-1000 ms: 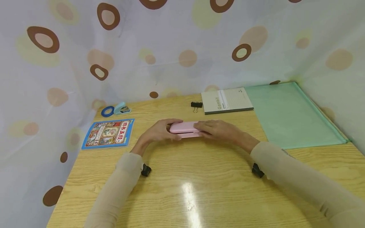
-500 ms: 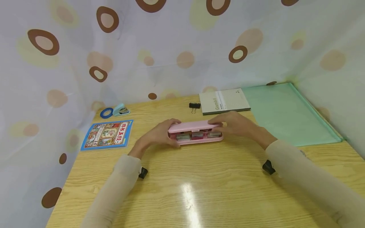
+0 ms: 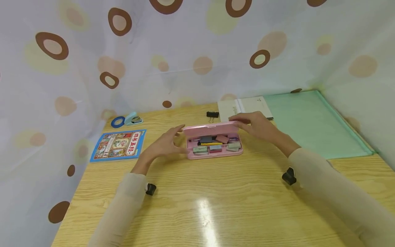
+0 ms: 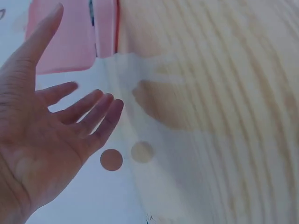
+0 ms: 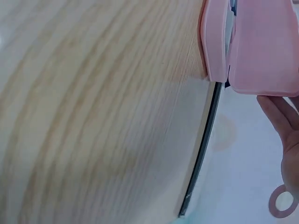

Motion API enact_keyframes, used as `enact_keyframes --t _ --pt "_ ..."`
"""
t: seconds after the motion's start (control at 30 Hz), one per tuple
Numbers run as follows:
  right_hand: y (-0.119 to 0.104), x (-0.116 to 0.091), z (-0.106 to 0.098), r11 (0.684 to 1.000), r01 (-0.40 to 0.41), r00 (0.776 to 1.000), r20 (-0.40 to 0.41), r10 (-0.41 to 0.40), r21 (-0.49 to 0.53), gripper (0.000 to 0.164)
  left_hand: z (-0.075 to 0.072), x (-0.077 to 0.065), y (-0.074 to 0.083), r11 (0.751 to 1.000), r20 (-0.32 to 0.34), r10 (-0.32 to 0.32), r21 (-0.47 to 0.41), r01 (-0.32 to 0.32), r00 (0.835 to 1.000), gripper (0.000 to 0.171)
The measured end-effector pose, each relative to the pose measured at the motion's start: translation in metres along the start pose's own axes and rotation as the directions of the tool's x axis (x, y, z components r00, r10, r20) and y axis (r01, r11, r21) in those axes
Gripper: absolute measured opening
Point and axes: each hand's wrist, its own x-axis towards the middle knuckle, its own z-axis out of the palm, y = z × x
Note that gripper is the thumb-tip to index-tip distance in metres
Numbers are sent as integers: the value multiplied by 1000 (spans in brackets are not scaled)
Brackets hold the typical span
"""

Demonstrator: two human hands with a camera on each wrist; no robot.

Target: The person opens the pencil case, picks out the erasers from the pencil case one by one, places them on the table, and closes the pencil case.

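A pink pencil case [image 3: 216, 156] lies on the table with its lid [image 3: 213, 129] raised toward the back. Inside are a yellow pen-like stick [image 3: 211, 144], a dark block [image 3: 206, 139], a reddish-pink block [image 3: 222, 138] and several small blocks along the front compartments. My right hand [image 3: 257, 127] holds the lid at its right end, thumb and fingers at the edge. At the case's left end, my left hand [image 3: 163, 144] is spread; in the left wrist view its fingers [image 4: 105, 119] are extended and hold nothing.
Behind the case are a black binder clip [image 3: 212, 114] and a notebook [image 3: 247, 106], partly covered by my right hand. A green mat [image 3: 314, 127] lies right. On the left are a blue-edged booklet [image 3: 118, 145], blue tape roll [image 3: 117, 121] and light-blue stapler [image 3: 133, 118].
The pencil case's lid has swung from nearly closed to raised, showing the contents. My right hand has moved right and up with the lid; my left hand has loosened and drawn slightly left.
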Motion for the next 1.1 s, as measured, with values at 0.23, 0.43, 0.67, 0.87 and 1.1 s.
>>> enact_keyframes --t 0.23,0.43,0.67,0.87,1.1 --pt "23 11 9 958 -209 966 -112 234 195 32 -2 -4 7 996 -49 -90 24 91 995 84" --pt "32 16 18 923 -356 932 -19 362 144 35 5 1 16 995 -74 -54 -88 47 996 78" --pt "26 13 14 918 -395 919 17 394 34 36 10 8 7 992 50 3 -126 3 999 94" --pt "16 5 6 907 -405 912 -17 409 112 37 11 12 -2 993 114 36 -116 -22 993 109" --pt "6 3 13 895 -344 939 78 336 285 37 14 14 -8 993 135 48 -115 -32 990 113"
